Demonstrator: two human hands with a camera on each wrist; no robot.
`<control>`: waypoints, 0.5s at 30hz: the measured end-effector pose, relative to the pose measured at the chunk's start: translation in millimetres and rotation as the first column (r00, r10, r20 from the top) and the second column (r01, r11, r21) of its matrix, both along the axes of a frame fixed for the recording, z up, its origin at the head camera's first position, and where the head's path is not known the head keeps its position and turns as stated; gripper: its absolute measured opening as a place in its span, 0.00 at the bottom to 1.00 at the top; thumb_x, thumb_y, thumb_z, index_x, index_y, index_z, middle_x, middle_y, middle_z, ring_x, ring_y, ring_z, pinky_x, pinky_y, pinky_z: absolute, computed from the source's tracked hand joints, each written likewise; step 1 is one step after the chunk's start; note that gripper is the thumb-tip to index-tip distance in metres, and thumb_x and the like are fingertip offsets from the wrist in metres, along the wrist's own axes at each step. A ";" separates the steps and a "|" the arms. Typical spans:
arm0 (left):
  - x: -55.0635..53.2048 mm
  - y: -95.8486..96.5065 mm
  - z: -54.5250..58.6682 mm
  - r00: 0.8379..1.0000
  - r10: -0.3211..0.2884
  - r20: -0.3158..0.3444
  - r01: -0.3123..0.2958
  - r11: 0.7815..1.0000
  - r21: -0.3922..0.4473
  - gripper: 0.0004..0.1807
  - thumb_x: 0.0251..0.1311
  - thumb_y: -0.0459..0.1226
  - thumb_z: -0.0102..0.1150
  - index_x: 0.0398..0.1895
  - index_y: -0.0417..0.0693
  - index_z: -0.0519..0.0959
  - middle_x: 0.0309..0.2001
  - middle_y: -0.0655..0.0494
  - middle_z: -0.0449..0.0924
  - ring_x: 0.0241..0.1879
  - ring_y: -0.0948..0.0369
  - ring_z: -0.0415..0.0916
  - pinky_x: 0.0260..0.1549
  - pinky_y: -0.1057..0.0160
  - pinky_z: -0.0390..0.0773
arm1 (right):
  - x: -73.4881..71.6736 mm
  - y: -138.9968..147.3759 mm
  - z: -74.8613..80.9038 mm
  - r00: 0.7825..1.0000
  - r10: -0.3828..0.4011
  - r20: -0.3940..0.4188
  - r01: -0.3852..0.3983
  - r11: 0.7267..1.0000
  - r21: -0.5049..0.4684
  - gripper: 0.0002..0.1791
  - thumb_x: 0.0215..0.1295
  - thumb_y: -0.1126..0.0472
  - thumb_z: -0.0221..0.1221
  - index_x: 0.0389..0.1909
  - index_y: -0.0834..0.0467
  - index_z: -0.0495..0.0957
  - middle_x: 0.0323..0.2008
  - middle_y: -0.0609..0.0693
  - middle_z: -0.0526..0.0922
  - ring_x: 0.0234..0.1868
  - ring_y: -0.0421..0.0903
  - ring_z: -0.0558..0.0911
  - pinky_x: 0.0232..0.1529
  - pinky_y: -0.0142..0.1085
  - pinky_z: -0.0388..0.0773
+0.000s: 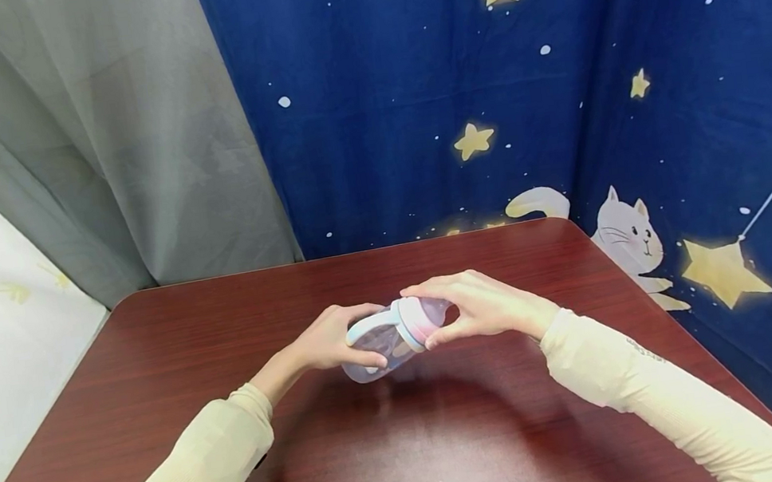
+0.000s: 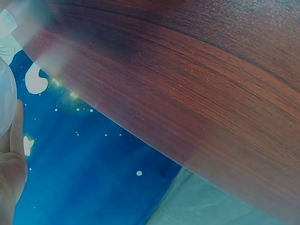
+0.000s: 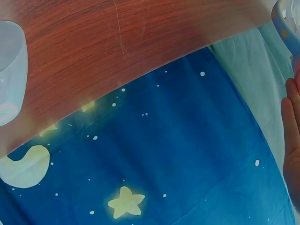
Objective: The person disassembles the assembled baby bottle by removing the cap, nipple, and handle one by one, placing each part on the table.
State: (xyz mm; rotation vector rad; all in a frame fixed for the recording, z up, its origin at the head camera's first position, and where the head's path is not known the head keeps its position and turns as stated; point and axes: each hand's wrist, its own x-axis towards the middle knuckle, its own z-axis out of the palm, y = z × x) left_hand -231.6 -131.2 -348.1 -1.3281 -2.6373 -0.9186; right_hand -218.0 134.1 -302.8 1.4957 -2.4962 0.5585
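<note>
A clear baby bottle (image 1: 365, 368) with a light blue handle and a pink and white collar is held tilted above the table, its domed top to the right. My left hand (image 1: 331, 338) grips the body, thumb in front and fingers behind. My right hand (image 1: 484, 303) holds the collar end between thumb and fingers. In the left wrist view the left hand (image 2: 11, 173) and the bottle's rounded end (image 2: 6, 98) are cut off. At the right wrist view's edge, the right hand (image 3: 294, 136) touches the pink part below a blue band (image 3: 286, 33).
The brown wooden table (image 1: 456, 457) extends around both arms. Behind it hang a grey curtain (image 1: 164, 140) and a blue starry curtain (image 1: 385, 112). A translucent cup-shaped thing (image 3: 11, 70) shows at the right wrist view's left edge; its kind is unclear.
</note>
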 end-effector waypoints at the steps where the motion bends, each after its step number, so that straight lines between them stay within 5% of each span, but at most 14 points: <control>1: 0.1 0.0 -0.1 1.000 0.000 -0.001 0.000 1.000 0.000 0.37 0.36 0.56 0.67 0.50 0.47 0.72 0.34 0.64 0.77 0.29 0.69 0.71 0.28 0.68 0.72 | -0.2 0.2 -0.4 1.000 0.004 0.000 -0.004 1.000 -0.002 0.37 0.47 0.37 0.59 0.57 0.52 0.68 0.51 0.44 0.73 0.47 0.36 0.72 0.42 0.31 0.70; 15: -0.1 -0.8 -2.1 1.000 -0.005 0.015 0.005 1.000 0.022 0.36 0.36 0.55 0.67 0.50 0.47 0.72 0.34 0.64 0.77 0.29 0.68 0.72 0.27 0.67 0.72 | 0.7 0.5 0.2 1.000 0.021 0.002 -0.021 1.000 -0.005 0.40 0.47 0.38 0.60 0.60 0.53 0.65 0.54 0.44 0.70 0.51 0.38 0.70 0.47 0.33 0.68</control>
